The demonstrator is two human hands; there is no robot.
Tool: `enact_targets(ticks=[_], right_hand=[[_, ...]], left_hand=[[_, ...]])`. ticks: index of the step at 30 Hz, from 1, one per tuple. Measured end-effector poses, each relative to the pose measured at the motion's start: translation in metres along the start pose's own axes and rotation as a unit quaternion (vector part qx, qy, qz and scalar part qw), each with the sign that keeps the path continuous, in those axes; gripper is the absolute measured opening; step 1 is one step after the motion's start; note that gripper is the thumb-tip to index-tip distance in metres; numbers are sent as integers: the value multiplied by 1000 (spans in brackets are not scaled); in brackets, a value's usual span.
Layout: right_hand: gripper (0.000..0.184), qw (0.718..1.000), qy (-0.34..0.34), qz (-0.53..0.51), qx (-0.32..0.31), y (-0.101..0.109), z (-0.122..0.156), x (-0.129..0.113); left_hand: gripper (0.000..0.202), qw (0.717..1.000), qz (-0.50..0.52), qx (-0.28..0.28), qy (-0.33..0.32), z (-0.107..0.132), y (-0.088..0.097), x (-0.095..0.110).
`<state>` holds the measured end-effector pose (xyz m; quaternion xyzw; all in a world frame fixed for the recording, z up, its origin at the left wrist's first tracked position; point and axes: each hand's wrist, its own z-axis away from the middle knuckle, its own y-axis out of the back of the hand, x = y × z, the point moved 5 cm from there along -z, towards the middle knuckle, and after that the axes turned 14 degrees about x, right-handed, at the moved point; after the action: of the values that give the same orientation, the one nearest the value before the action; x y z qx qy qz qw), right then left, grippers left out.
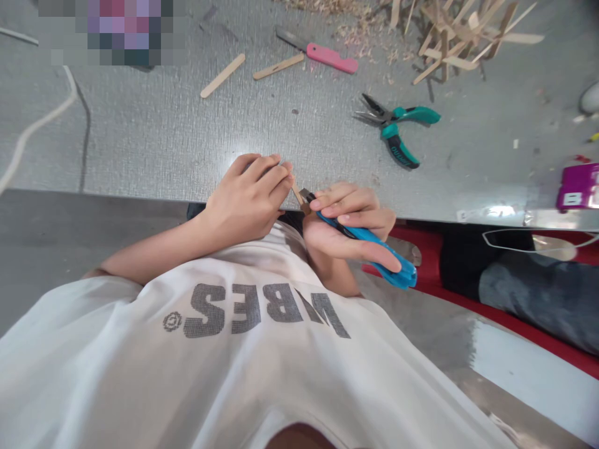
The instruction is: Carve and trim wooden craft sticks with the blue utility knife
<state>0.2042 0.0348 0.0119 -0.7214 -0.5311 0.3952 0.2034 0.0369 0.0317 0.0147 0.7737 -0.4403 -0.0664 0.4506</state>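
Note:
At the table's front edge my left hand (255, 193) is closed on a thin wooden craft stick (297, 193), whose end pokes out past the fingertips. My right hand (353, 218) wraps round a blue utility knife (369, 240). The knife's short blade lies against or just beside the stick; I cannot tell if it is cutting in. Farther off on the table are a plain craft stick (223, 75), a slotted craft stick (278, 66) and a pink folding knife (332, 58) with its blade out. Teal-handled pliers (393, 125) lie with jaws apart beyond my right hand.
A heap of wooden sticks (458, 47) and scattered wood shavings (327, 7) lie at the back of the grey table (154, 137). A white cable (35, 128) runs along the left. To the right are a purple box (580, 187) and a red chair (421, 249) with a person's leg.

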Motion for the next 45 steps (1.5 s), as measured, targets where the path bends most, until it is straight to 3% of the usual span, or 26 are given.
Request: enact_targets(ticks=[12,21,29,37,42,43,45], right_hand=[[67,995,55,79,9,0,0,-7],[67,997,59,49,-16,-1,3,-5],[70,996,62,34,53,1,4,-2],[60,996,38,3,81,3,2,-6],[53,973,213,10,92,-7,-8,-31],[54,971,221,35,78,-8,-11,-31],[60,982,177,59,41,-6,-14,-24]], left_hand=[[48,1000,5,-11,6,-1,1,1],[43,1000,-15,-13,-7,-2,3,0],[47,1000,-2,-23,10,-2,3,-1],[47,1000,-2,-16,10,-2,2,0],[54,999,12,-36,27,-4,3,2],[55,999,14,-38,28,-5,3,2],[55,999,12,-37,26,-5,4,2]])
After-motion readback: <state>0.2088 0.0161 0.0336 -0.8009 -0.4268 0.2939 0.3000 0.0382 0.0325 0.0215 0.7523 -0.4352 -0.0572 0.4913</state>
